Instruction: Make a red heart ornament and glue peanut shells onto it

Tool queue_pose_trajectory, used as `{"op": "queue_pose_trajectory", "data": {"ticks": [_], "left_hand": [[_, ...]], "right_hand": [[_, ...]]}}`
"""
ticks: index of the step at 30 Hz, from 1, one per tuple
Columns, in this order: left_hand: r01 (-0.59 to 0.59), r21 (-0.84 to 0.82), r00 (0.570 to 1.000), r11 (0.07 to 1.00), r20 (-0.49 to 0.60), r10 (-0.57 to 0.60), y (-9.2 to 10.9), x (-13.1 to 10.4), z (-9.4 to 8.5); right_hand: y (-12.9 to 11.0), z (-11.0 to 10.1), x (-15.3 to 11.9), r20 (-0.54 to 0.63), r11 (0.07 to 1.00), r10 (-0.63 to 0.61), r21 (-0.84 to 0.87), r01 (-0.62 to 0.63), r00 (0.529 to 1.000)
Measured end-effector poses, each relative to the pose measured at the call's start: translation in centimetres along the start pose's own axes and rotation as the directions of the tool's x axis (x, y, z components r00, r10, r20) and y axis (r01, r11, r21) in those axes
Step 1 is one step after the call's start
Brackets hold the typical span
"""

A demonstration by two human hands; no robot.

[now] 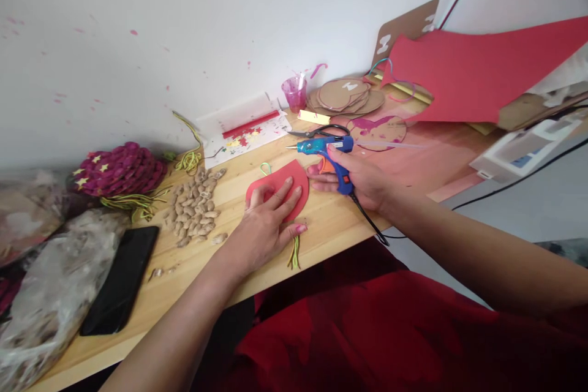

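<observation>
Red paper [275, 177] lies flat under the spread, unclenched left hand [266, 220]; right grip [361, 173] grasps the blue glue gun [316, 146], nozzle [291, 147] best angled away from skin.

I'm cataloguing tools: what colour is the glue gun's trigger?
The trigger is orange, on a mainly blue glue gun; the head view shows it best.

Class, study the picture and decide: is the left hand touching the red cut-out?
Touching. The head view shows the left hand laid over the red cut-out, its fingers resting against the surface.
</observation>
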State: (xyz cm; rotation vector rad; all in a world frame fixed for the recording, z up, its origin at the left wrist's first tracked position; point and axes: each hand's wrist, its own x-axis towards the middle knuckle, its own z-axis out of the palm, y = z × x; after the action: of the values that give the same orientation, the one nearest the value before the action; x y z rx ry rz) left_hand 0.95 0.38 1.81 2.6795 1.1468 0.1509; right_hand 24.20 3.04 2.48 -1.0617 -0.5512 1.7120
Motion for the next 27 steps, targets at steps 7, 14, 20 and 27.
{"op": "queue_pose_trajectory", "data": {"ticks": [7, 14, 20, 27], "left_hand": [[-0.027, -0.033, 0.998, 0.999, 0.049, 0.028, -0.17, -0.63, 0.23], [-0.049, -0.026, 0.995, 0.998, 0.084, 0.051, -0.43, -0.72, 0.19], [-0.084, -0.008, 0.994, 0.996, 0.067, 0.084, -0.62, -1.06, 0.72], [-0.058, -0.021, 0.994, 0.998, 0.087, 0.059, -0.28, -0.84, 0.42]], "right_hand": [[-0.05, 0.05, -0.13, -0.003, 1.000, 0.003, 0.022, -0.003, 1.000], [-0.11, 0.19, -0.18, -0.031, 0.999, 0.038, 0.013, -0.038, 0.999], [-0.16, 0.19, -0.20, -0.028, 0.999, 0.034, 0.022, -0.034, 0.999], [-0.09, -0.02, -0.10, -0.035, 0.999, 0.016, 0.035, -0.015, 0.999]]}}
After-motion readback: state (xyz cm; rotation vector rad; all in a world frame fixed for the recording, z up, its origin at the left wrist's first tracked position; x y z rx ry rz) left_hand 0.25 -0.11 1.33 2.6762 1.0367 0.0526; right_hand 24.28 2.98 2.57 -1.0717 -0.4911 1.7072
